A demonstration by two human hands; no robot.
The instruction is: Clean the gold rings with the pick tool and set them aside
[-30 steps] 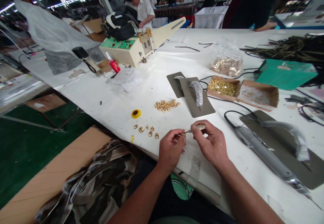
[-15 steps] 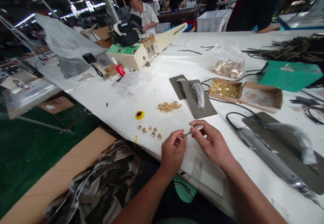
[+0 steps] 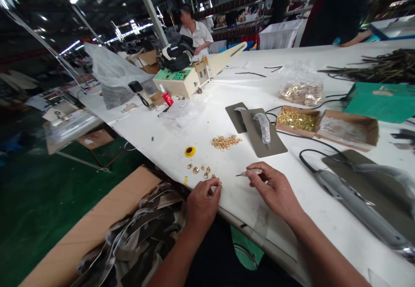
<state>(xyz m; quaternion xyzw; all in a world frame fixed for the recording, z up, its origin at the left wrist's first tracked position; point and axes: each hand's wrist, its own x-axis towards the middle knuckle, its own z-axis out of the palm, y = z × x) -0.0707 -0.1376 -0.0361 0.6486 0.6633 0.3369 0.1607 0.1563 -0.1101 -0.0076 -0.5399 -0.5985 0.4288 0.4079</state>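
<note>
My left hand (image 3: 202,200) rests at the near edge of the white table (image 3: 227,84), fingers pinched on a small gold ring (image 3: 219,183) beside a short row of gold rings (image 3: 202,171). My right hand (image 3: 274,187) is closed on a thin pointed tool (image 3: 249,173), tip aimed left. The two hands are apart. A pile of gold rings (image 3: 226,141) lies farther back, next to a yellow tape roll (image 3: 189,151).
Grey plates with wrapped handles (image 3: 264,133), an open carton of gold parts (image 3: 296,120), a bag of gold parts (image 3: 301,92), a corded grey tool (image 3: 353,200) and a beige machine (image 3: 191,77) stand on the table. A cardboard box of straps (image 3: 129,235) sits at my left. People work behind.
My left hand moved left and down from the tool tip to the row of rings at the table edge. My right hand stayed put with the tool. The camera view shifted.
</note>
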